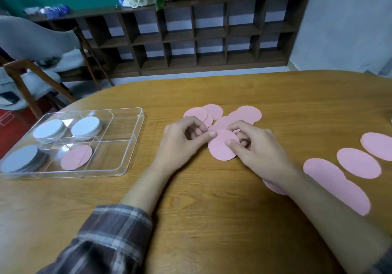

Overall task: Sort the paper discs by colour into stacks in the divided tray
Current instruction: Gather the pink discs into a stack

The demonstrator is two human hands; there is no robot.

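Note:
A pink paper disc [220, 148] is pinched between both hands at the table's middle: my left hand [182, 140] grips its left edge with the thumb, my right hand [256, 150] its right side. Behind them lies a pile of several pink discs [246, 113]. More pink discs [358, 163] lie to the right, one partly under my right forearm. The clear divided tray [127, 140] sits at the left. It holds three stacks of pale grey-blue discs [86, 127] and pink discs [76, 157] in a front compartment.
The wooden table [212, 210] has a rounded far edge. A chair [31, 65] stands beyond the left corner. A low wooden shelf unit [191, 34] with plants on top runs along the back wall.

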